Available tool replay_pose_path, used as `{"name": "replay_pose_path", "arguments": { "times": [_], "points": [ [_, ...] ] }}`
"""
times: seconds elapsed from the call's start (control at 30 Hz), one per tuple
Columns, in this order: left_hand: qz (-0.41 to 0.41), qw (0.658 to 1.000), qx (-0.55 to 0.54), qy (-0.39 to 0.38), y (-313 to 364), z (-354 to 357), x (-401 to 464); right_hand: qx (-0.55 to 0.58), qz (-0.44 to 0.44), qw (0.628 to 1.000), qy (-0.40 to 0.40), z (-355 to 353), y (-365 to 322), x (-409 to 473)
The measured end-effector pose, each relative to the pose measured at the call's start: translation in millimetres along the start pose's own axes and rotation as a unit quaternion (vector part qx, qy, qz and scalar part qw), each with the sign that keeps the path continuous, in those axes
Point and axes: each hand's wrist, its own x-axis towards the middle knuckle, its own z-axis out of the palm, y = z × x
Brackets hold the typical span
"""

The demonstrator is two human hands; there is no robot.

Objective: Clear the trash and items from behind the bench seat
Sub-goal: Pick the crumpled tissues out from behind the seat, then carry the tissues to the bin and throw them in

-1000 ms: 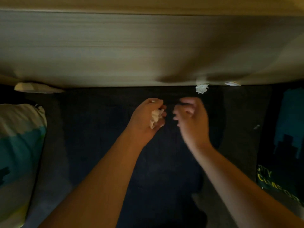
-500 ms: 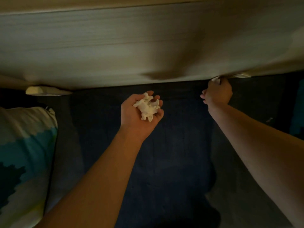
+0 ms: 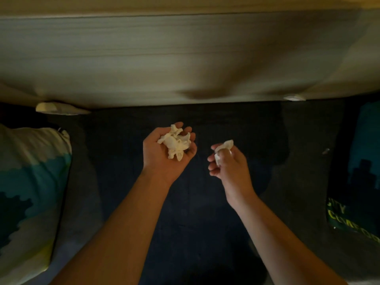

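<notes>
A: Where the right hand (image 3: 228, 164) was up at the far edge of the seat half a second ago, pinching at something under the pale wood-grain panel (image 3: 185, 58), what differs?

B: It has come back toward the middle and now grips a small white crumpled scrap of paper (image 3: 224, 148) between thumb and fingertips. The spot at the panel's foot where a white scrap lay a second ago is bare.

A: And the left hand (image 3: 166, 153)?

B: Palm up, fingers loosely cupped around a larger wad of crumpled white tissue (image 3: 174, 144), much as before. The two hands sit near each other but apart, above the dark blue seat cushion (image 3: 205, 223).

A: Anything left at the back?

B: A flat pale piece (image 3: 293, 98) shows at the far right, tucked under the panel's lower edge, and a longer pale wedge-shaped object (image 3: 59, 109) lies at the far left beside the same edge. What either is, I cannot tell. A tiny pale fleck (image 3: 326, 151) lies on the seat to the right.

A: Any writing?

B: On the dark pillow with a teal skyline print (image 3: 362, 182) at the right, yellow letters read "ITY" and below it "COMFO", cut by the frame. The white, teal and yellow patterned pillow (image 3: 30, 182) on the left bears none.
</notes>
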Motion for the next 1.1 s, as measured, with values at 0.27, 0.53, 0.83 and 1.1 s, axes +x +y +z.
{"name": "replay_pose_path", "arguments": {
  "times": [0.27, 0.53, 0.83, 1.1],
  "points": [
    [0.037, 0.998, -0.053, 0.027, 4.6, -24.3, -69.2, -0.101, -0.015, 0.992, -0.072, 25.9, -16.2, -35.0],
    [0.101, 0.976, -0.189, 0.043, -4.1, -78.5, -181.9, -0.133, 0.094, 0.969, -0.187, 73.9, -37.9, -88.6],
    [0.23, 0.885, -0.403, 0.033, -45.0, -206.1, -331.9, -0.19, 0.112, 0.935, -0.277, 146.2, 22.1, -202.1],
    [0.302, 0.834, -0.456, 0.073, -146.7, -376.4, -497.5, -0.334, 0.157, 0.837, -0.403, 185.2, 162.5, -388.1]
  ]
}}
